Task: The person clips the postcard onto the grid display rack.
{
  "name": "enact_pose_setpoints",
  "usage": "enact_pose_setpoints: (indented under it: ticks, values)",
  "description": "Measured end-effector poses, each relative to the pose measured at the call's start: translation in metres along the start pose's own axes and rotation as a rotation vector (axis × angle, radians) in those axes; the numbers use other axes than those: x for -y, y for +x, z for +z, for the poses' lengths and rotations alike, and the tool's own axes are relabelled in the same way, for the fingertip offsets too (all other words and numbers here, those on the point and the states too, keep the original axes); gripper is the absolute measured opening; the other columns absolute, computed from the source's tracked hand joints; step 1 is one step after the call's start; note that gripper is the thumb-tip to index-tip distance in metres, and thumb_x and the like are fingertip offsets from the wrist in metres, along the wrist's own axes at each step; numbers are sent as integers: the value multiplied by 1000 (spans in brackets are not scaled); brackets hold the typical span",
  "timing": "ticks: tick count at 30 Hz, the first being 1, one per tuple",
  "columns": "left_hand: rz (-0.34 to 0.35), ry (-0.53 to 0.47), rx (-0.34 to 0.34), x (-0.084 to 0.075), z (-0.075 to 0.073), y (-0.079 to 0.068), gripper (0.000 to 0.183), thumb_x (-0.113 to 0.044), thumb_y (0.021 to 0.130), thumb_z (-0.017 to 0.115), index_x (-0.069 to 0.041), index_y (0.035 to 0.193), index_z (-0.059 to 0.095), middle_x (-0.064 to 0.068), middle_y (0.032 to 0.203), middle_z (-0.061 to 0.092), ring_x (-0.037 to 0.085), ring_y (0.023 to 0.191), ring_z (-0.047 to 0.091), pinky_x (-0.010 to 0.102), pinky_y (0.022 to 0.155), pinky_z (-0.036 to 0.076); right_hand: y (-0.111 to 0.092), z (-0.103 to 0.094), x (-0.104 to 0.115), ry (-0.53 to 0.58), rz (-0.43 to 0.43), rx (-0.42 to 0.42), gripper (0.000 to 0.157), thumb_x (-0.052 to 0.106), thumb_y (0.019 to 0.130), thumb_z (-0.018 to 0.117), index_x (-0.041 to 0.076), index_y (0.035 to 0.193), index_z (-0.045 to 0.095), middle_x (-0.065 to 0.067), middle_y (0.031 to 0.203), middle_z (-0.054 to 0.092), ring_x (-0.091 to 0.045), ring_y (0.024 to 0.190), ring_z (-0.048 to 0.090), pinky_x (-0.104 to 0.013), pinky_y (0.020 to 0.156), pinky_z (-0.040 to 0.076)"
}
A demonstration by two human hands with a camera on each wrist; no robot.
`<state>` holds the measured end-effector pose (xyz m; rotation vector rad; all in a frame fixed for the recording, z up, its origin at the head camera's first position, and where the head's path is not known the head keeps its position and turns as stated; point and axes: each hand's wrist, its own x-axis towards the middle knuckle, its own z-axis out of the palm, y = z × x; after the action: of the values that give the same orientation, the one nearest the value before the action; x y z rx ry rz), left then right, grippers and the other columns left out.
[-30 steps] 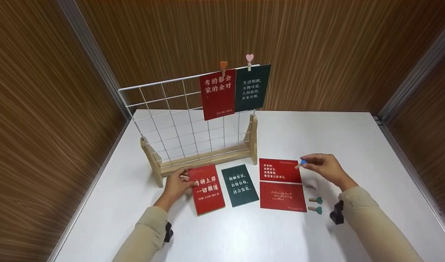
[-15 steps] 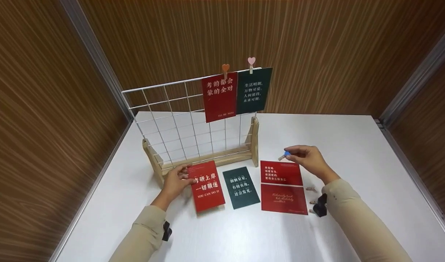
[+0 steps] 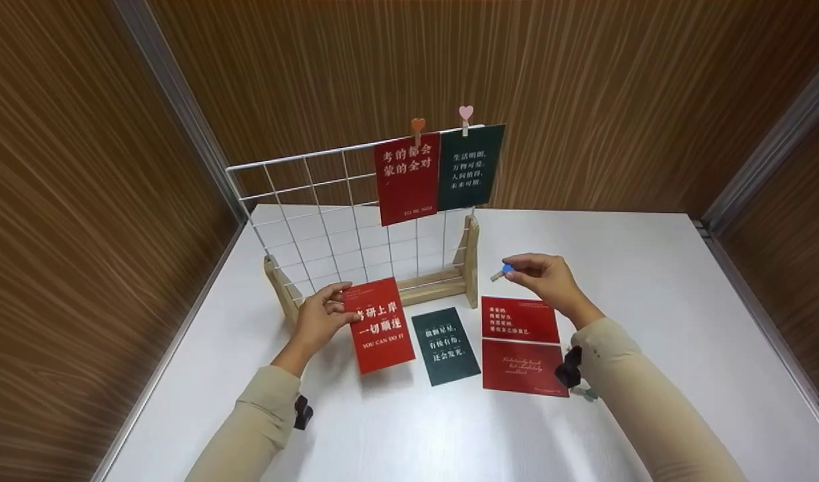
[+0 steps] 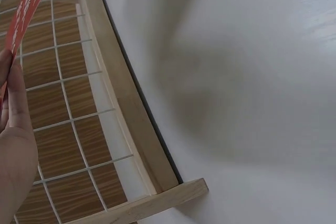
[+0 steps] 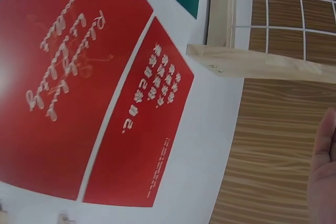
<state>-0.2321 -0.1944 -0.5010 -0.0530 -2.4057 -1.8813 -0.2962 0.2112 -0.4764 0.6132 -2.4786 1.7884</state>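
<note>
My left hand (image 3: 321, 320) holds a red card (image 3: 386, 348) by its left edge, thumb in front, raised above the table before the wire grid rack (image 3: 473, 268). In the left wrist view that card (image 4: 25, 11) appears nearly edge-on beside the grid. A small wooden clothespin (image 3: 507, 269) with a blue top is pinched between the thumb and fingers of my right hand (image 3: 548, 280), right of the rack. Only part of the right hand (image 5: 323, 177) shows in the right wrist view, its clothespin out of sight. A red card (image 3: 409, 194) and a green card (image 3: 471, 177) hang on the rack.
A green card (image 3: 446, 347) lies before the rack, with two red cards, one upper (image 3: 516, 320) and one lower (image 3: 524, 368), to its right. Loose clothespins (image 3: 585, 392) are partly hidden by the right sleeve. Orange (image 3: 418, 125) and pink (image 3: 466, 112) heart clothespins grip the top wire.
My left hand has lifted its red card off the table, toward the rack. The right hand has carried the blue clothespin left and away from me, past the flat red cards.
</note>
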Motion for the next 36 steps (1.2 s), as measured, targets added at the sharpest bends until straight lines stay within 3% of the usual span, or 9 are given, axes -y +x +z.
enact_pose_setpoints:
  ticks: [7, 15, 22, 30, 36]
  values:
    - [-50, -41, -7, -17, -7, 4, 60, 10, 74, 75, 0, 131, 55, 15, 106, 55, 20, 87, 62, 33, 72, 56, 6, 10, 33, 12, -20, 24, 27, 4, 87, 68, -5, 112, 67, -22, 108, 65, -26, 93, 65, -24, 83, 51]
    - [-25, 36, -20, -32, -13, 7, 60, 7, 77, 75, -4, 132, 54, 13, 108, 57, 23, 92, 63, 35, 79, 55, 19, 19, 69, -18, -58, 67, 26, 2, 88, 67, -7, 112, 66, -21, 107, 66, -19, 89, 65, -24, 82, 52]
    - [-17, 37, -28, -44, -18, 13, 61, 4, 78, 75, -7, 133, 53, 11, 111, 56, 22, 95, 63, 34, 80, 54, 35, 28, 93, -22, -124, 84, 26, -1, 86, 67, -9, 111, 66, -22, 108, 66, -17, 84, 65, -24, 80, 53]
    - [24, 30, -35, -60, -26, 19, 61, 4, 79, 74, -6, 134, 52, 12, 112, 55, 22, 96, 62, 34, 81, 54, 57, 35, 96, -21, -150, 89, 26, 0, 87, 67, -4, 112, 68, -17, 106, 67, -27, 85, 65, -24, 78, 53]
    - [63, 33, -47, -74, -32, 26, 60, 4, 79, 74, -6, 135, 52, 12, 112, 55, 22, 96, 62, 34, 81, 54, 70, 39, 106, -34, -182, 88, 26, 9, 87, 69, 0, 111, 69, -9, 103, 69, -18, 81, 64, -22, 75, 53]
